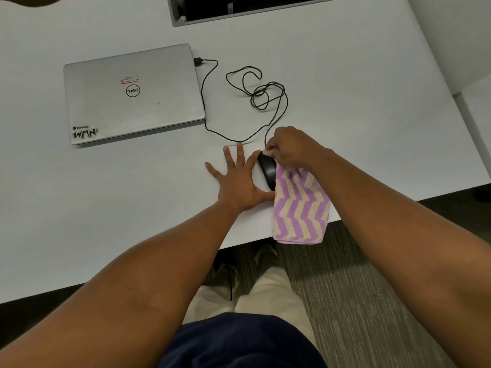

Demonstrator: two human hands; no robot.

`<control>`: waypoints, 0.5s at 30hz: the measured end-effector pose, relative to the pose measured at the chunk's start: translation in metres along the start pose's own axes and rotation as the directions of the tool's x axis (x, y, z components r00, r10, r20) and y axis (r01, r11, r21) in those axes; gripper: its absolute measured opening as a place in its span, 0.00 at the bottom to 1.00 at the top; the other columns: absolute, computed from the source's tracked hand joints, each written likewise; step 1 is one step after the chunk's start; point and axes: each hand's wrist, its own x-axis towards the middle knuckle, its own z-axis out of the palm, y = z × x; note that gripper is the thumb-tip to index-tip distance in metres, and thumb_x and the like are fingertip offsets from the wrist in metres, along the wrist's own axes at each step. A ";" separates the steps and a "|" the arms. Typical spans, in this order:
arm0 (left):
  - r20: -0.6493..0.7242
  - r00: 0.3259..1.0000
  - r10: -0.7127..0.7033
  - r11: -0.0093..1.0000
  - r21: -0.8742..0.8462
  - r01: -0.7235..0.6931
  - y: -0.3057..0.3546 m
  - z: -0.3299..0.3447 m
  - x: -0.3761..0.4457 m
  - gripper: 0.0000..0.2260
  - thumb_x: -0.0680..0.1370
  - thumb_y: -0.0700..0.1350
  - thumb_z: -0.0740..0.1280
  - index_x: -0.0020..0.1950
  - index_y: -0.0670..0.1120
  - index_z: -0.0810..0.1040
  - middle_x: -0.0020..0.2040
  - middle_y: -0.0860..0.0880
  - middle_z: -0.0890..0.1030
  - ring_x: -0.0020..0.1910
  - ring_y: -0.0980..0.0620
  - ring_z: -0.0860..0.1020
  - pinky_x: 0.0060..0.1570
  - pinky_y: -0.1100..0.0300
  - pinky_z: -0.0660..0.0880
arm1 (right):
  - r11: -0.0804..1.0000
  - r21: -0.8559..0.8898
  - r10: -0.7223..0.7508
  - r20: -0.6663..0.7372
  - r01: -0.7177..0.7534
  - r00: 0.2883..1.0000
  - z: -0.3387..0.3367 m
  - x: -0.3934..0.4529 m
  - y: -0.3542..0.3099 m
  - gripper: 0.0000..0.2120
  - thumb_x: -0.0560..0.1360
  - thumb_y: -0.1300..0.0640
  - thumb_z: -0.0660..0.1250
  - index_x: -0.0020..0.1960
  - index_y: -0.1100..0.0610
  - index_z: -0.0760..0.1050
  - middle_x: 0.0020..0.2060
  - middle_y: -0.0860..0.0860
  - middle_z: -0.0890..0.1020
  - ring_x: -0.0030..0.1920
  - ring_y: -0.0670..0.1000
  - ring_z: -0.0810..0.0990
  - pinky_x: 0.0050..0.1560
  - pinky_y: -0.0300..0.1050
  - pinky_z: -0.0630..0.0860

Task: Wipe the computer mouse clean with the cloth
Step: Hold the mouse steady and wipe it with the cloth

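A black wired computer mouse lies on the white table near its front edge. My right hand grips one end of a purple and cream zigzag cloth and presses it on the front tip of the mouse. The rest of the cloth trails back along the mouse's right side and hangs over the table edge. My left hand lies flat on the table with fingers spread, its index finger and thumb against the mouse's left side and rear.
A shut silver laptop lies at the left back. The mouse's black cable runs in loose coils from the laptop's side to the mouse. A recessed cable box sits at the table's far edge. Carpet and my legs show below.
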 end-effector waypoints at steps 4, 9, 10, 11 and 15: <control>-0.003 1.000 -0.003 1.000 -0.007 0.003 0.000 -0.001 0.000 0.56 0.59 0.84 0.58 0.81 0.60 0.47 0.83 0.47 0.39 0.79 0.40 0.34 0.66 0.22 0.34 | 0.998 0.053 -0.047 0.086 0.042 0.995 -0.010 -0.004 0.005 0.11 0.77 0.51 0.67 0.54 0.54 0.83 0.45 0.48 0.77 0.51 0.52 0.77 0.51 0.45 0.73; 0.018 1.000 -0.009 1.000 0.007 0.009 0.001 -0.003 0.000 0.56 0.61 0.83 0.60 0.82 0.60 0.46 0.83 0.47 0.38 0.79 0.39 0.33 0.66 0.22 0.35 | 0.999 0.032 0.032 -0.019 -0.031 0.999 -0.006 0.000 0.007 0.09 0.76 0.55 0.68 0.54 0.55 0.84 0.47 0.52 0.81 0.45 0.49 0.76 0.46 0.43 0.70; 0.023 1.000 -0.010 1.000 0.009 0.010 0.002 -0.004 0.000 0.56 0.61 0.82 0.60 0.82 0.60 0.46 0.83 0.47 0.38 0.79 0.39 0.33 0.66 0.22 0.35 | 0.999 0.009 0.052 -0.042 -0.052 0.998 -0.004 0.001 0.005 0.09 0.76 0.55 0.68 0.54 0.55 0.84 0.48 0.53 0.82 0.45 0.50 0.77 0.45 0.43 0.72; 0.028 1.000 -0.011 1.000 0.010 0.011 0.002 -0.004 0.000 0.55 0.61 0.82 0.60 0.82 0.60 0.46 0.82 0.47 0.38 0.79 0.39 0.33 0.66 0.22 0.35 | 0.997 -0.012 0.073 -0.057 -0.074 0.996 -0.003 0.003 0.003 0.10 0.76 0.56 0.68 0.54 0.55 0.83 0.48 0.54 0.82 0.46 0.52 0.78 0.46 0.44 0.73; 0.036 0.999 -0.012 1.000 0.011 0.012 0.003 -0.006 -0.001 0.55 0.62 0.81 0.61 0.82 0.59 0.46 0.82 0.47 0.38 0.79 0.39 0.33 0.66 0.22 0.36 | 0.992 -0.050 0.110 -0.095 -0.115 0.989 0.000 0.007 -0.001 0.11 0.76 0.56 0.67 0.56 0.55 0.82 0.51 0.55 0.82 0.51 0.55 0.79 0.49 0.45 0.74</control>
